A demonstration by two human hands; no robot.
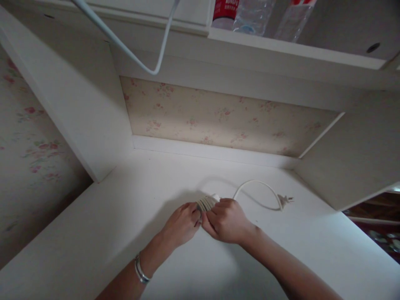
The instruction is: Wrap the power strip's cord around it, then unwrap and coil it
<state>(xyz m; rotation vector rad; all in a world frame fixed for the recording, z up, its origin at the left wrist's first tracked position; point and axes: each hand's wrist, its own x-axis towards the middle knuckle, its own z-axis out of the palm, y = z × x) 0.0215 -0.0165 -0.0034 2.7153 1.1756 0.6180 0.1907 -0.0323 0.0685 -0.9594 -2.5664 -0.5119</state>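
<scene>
A white power cord (204, 203) is wound in tight turns between my hands, above the white desktop. Something greyish shows at the left end of the turns, but what it is stays mostly hidden. My left hand (184, 223), with silver bangles at the wrist, is closed on the left end of the bundle. Fingers curled, my right hand (229, 221) grips the cord at the right end. From there a loose length arches over the desk to a two-pin plug (286, 200) lying at the right.
The white desktop (125, 200) is bounded by side panels and floral wallpaper (218, 118). Overhead, a shelf (296, 48) bears plastic bottles (253, 16). A bent white rod or cable (125, 48) hangs at the upper left.
</scene>
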